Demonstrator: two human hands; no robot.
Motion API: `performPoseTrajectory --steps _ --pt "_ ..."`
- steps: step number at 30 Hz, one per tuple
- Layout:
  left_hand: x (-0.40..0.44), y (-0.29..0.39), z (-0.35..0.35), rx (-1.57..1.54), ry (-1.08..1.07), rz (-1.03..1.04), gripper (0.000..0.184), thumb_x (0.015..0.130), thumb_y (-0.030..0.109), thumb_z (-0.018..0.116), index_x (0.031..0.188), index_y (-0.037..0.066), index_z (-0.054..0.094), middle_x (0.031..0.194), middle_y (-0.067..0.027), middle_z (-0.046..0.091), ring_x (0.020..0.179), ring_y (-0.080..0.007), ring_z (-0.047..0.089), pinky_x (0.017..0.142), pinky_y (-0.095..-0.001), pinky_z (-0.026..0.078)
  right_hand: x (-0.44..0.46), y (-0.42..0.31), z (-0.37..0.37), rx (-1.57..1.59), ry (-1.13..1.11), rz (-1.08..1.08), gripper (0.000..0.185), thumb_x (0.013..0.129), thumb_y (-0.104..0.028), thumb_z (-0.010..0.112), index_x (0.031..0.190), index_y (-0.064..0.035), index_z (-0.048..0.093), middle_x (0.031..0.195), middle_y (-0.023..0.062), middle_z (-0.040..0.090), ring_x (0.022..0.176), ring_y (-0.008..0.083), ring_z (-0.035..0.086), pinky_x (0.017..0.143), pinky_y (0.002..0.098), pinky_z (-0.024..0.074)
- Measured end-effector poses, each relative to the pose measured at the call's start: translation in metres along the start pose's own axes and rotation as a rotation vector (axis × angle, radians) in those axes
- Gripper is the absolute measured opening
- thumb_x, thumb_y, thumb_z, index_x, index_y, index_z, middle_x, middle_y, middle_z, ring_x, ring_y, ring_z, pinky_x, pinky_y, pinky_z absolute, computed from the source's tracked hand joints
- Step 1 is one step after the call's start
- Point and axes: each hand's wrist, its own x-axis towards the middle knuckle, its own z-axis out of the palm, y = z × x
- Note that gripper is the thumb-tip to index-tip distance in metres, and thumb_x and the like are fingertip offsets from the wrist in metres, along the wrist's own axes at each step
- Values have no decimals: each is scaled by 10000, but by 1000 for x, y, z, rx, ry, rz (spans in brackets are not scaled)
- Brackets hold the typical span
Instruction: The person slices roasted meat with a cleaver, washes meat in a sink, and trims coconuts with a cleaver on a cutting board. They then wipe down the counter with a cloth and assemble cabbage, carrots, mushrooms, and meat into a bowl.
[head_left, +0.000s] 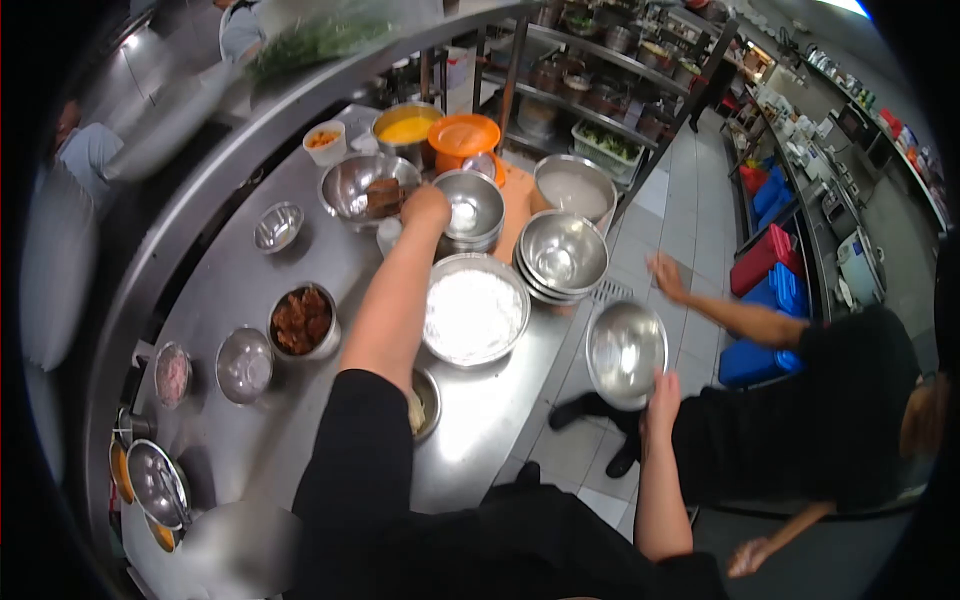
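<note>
My right hand grips the rim of a shiny metal mixing bowl, held tilted over the floor beside the table. Nothing shows inside that bowl. My left arm stretches across the table, and my left hand is closed at the edge of a wide metal bowl. A brown block-like piece lies at its fingertips in this bowl; whether the fingers grip it is hidden. Close to the left hand stand stacked metal bowls. Nearer me is a large bowl of white powder.
Another bowl stack stands at the table's right edge, near an orange-lidded container and a pot of yellow liquid. A bowl of dark red-brown food sits left. A co-worker in black is close on my right.
</note>
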Motion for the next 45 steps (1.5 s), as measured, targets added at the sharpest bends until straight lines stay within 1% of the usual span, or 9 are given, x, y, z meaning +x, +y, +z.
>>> performPoseTrajectory --steps 4,13,18,26,28,35,39,43,45 --pt "33 -6 9 -49 -12 -76 335 970 143 456 1188 25 682 1268 -204 653 1157 -371 644 952 -464 524 -60 28 -51 -129 34 166 233 947 -170 583 766 -99 455 736 -26 423 708 84 401 632 290 376" --pt "-13 19 -65 120 461 593 149 831 153 670 945 70 619 1011 -156 594 903 -367 664 799 -523 530 -70 97 -91 -299 129 208 322 932 -219 622 731 -85 408 687 -5 410 627 101 386 539 304 369" --pt "-65 47 -84 -369 570 584 142 803 137 674 826 32 581 931 -175 605 791 -384 644 686 -473 509 -10 135 -91 -145 250 139 345 956 -247 601 729 -57 423 700 17 453 635 122 382 547 332 373" --pt "-205 117 -26 -807 -65 416 323 874 225 701 724 49 475 637 -38 499 567 -117 472 520 -350 411 86 -22 -22 -111 -61 -359 304 980 -195 588 755 -38 456 708 -7 462 677 96 387 601 269 358" --pt "-228 143 -8 -795 -136 375 275 840 189 681 735 20 491 714 -144 565 642 -255 559 605 -411 441 105 -44 -16 -160 -191 -361 287 979 -183 588 762 -40 467 714 -12 471 679 89 396 605 263 365" --pt "-258 200 58 -650 225 363 258 869 189 676 799 26 488 760 -113 525 668 -256 529 655 -364 455 173 -61 -6 -67 -702 -234 235 982 -179 578 788 -72 501 707 -48 485 665 48 425 587 221 366" --pt "-264 219 69 -642 -131 115 398 951 274 558 1250 16 609 1138 -264 671 1048 -406 655 880 -455 504 198 -77 -10 -13 -802 -198 240 1037 -166 511 820 -63 519 722 -26 524 646 43 455 555 219 376" --pt "-256 240 75 -584 -87 84 382 956 262 546 1236 8 607 1105 -270 670 1015 -421 653 870 -461 506 233 -71 -18 253 -817 142 193 1031 -207 531 910 -57 518 817 12 514 741 71 479 614 241 404" --pt "-244 254 78 -572 -44 134 368 959 265 539 1202 0 615 1081 -270 671 1002 -431 649 865 -469 504 249 -76 -23 59 -848 -19 181 1005 -204 560 926 -48 513 812 9 505 738 81 470 625 253 408"
